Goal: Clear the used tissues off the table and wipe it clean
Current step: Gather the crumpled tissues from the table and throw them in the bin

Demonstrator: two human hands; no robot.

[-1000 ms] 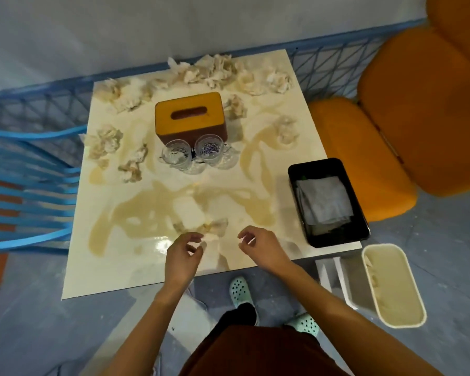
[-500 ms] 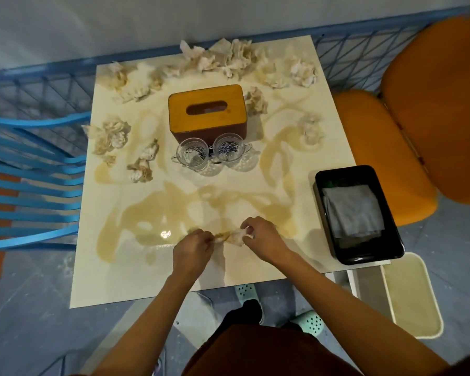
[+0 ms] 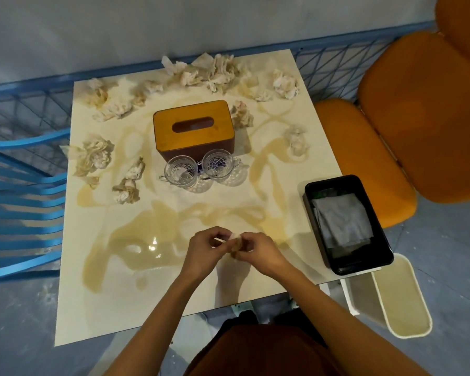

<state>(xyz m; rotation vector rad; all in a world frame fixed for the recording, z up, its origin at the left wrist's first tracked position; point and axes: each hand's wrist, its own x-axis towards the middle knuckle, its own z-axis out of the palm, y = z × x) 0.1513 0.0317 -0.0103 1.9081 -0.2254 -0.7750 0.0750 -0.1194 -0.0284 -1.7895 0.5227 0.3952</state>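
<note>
**Risk: wet tissue tears or drips before reaching the bin**

Both grips, left hand (image 3: pixel 205 249) and right hand (image 3: pixel 258 251), pinched shut on one soggy tissue (image 3: pixel 235 241) above the table (image 3: pixel 98 308) near edge. Could shred, drip onto the spill (image 3: pixel 147 232). Other tissues (image 3: pixel 95 156) along far and left edges. Bin (image 3: pixel 402 302) on floor off near-right corner.

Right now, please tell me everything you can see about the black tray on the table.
The black tray is rectangular with rounded corners and looks like glossy plastic. It sits flat at the table's right edge, apparently overhanging it slightly. A folded grey cloth lies inside it. Nothing else touches it.
</note>
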